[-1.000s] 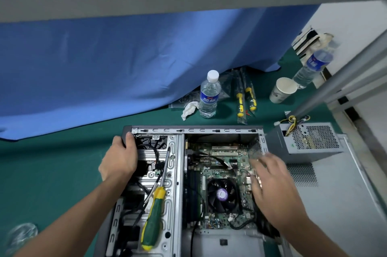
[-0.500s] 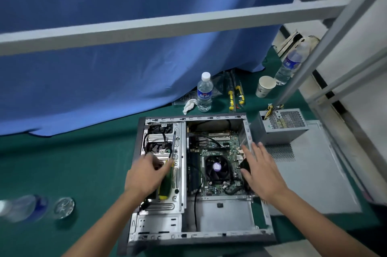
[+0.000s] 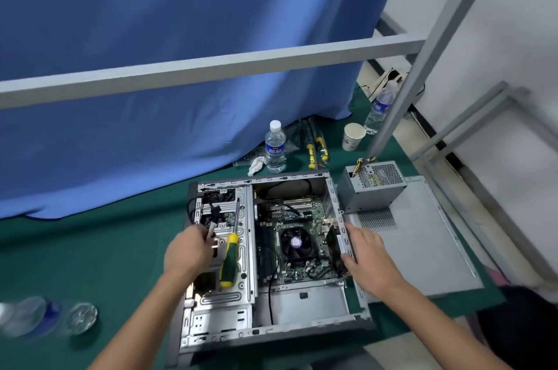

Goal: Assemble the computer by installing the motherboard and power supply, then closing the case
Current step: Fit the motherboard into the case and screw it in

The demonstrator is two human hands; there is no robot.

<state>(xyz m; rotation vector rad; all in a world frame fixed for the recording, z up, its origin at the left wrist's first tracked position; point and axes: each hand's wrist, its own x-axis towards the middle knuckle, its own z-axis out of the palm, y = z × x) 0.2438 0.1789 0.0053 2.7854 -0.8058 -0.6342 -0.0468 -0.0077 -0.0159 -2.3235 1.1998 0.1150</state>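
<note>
Green felt-like tabletop (image 3: 90,249), with the open grey metal computer case (image 3: 271,336) lying on its side at centre. The green motherboard with its black round fan (image 3: 297,241) already sits inside the case's right bay; whether it is screwed down cannot be told. The boxy grey power supply with a perforated grille (image 3: 373,187) stands outside the case at 2 o'clock, on the flat grey side panel (image 3: 422,249), which lies at 3 o'clock of the case. Judged so: motherboard placed, power supply and closing left to do.

Left hand (image 3: 187,252) is over the drive cage, fingers curled round a pale connector or cable end; what exactly it is cannot be made out. Right hand (image 3: 367,258) rests on the case's right wall, fingers straight and loosely spread, holding nothing.

A yellow-and-green-handled screwdriver (image 3: 230,258) lies on the drive cage just beside the left hand. At 12 o'clock stands a clear plastic water bottle (image 3: 274,148); a white paper cup (image 3: 352,135) is at 1 o'clock.

Blurred objects at 8 o'clock are unreadable. The case's near corner is cut off by the frame edge.
</note>
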